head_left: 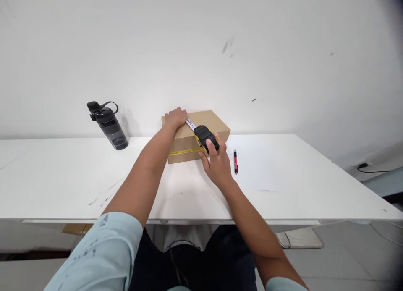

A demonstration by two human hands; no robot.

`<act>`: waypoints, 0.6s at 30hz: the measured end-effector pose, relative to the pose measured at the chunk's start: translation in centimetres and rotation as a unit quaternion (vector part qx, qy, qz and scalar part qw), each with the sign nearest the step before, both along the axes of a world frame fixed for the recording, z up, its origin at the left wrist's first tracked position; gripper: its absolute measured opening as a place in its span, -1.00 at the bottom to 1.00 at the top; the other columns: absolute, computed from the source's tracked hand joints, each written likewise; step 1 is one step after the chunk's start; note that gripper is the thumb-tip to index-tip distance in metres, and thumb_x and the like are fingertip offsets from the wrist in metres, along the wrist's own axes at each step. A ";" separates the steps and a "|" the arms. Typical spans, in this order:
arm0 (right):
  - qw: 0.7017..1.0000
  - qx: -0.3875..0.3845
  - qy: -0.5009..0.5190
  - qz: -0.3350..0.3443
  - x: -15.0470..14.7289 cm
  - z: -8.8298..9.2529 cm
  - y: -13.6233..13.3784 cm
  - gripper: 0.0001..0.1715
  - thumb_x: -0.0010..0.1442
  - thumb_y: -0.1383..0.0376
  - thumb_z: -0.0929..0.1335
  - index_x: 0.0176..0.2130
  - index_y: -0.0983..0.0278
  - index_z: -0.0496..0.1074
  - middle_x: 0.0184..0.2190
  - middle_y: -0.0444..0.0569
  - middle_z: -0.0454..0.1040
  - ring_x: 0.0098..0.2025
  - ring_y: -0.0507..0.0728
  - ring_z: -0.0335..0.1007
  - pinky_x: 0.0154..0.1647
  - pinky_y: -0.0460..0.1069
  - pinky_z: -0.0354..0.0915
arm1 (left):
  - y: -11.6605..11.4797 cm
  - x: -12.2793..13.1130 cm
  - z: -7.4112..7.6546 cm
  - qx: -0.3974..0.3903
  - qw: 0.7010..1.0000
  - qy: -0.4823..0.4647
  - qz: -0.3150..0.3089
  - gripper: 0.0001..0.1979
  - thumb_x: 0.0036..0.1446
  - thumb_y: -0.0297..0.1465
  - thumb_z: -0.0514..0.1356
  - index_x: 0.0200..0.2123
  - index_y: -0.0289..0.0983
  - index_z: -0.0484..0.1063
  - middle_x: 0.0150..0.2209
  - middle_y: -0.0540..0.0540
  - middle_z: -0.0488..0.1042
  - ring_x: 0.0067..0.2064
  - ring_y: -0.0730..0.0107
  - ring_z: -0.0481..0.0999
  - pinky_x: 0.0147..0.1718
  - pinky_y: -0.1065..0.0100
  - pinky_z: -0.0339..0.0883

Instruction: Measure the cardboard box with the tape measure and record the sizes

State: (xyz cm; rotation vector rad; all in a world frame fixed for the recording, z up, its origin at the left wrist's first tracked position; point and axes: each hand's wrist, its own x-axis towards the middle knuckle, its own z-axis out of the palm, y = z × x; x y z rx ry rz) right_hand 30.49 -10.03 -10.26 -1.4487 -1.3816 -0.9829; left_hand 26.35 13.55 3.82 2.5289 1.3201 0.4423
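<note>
A closed brown cardboard box [209, 119] with yellow tape along its front side sits on the table against the wall. My right hand [217, 163] grips the black and yellow case of a tape measure [206, 136] at the box's near top edge. From the case, the white blade [190, 124] runs out across the box top to my left hand [176, 116]. That hand is closed at the blade's far end, by the box's back left part; its fingertips and the blade's tip are hidden.
A dark water bottle [110, 127] with a carrying loop stands left of the box. To the right, a red and black pen [236, 161] lies on a white paper sheet [258, 173]. The white table [56, 177] meets the wall behind; its front edge is close to my body.
</note>
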 end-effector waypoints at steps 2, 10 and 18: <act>0.999 -0.019 0.026 -0.013 0.1 -0.3 0.0 -0.09 0.47 0.29 0.32 0.58 -0.01 -0.16 0.45 0.35 0.14 0.46 0.36 0.33 0.18 0.34 0.58 | -0.1 -0.1 0.0 0.004 1.000 -0.006 0.002 -0.48 0.52 -0.13 -0.11 0.24 -0.19 0.48 0.34 -0.36 0.54 0.36 -0.20 0.49 0.37 -0.10 0.24; 0.996 -0.048 0.076 -0.018 0.5 -0.7 -0.6 0.03 0.50 0.08 0.32 0.60 0.10 -0.37 0.43 0.45 0.07 0.42 0.40 0.34 0.05 0.34 0.64 | -0.6 -0.2 0.1 0.011 1.000 -0.012 -0.016 -0.49 0.58 -0.14 -0.09 0.22 -0.24 0.52 0.31 -0.38 0.53 0.36 -0.18 0.51 0.38 -0.11 0.28; 0.999 0.026 -0.022 -0.030 -0.6 0.4 -0.3 -0.12 0.51 0.14 0.34 0.58 0.18 -0.11 0.33 0.35 0.20 0.38 0.35 0.38 0.11 0.23 0.63 | -0.7 -0.3 0.1 0.018 0.999 0.002 -0.048 -0.55 0.45 -0.16 0.34 0.26 -0.26 0.50 0.25 -0.23 0.54 0.18 0.08 0.61 0.17 -0.07 0.59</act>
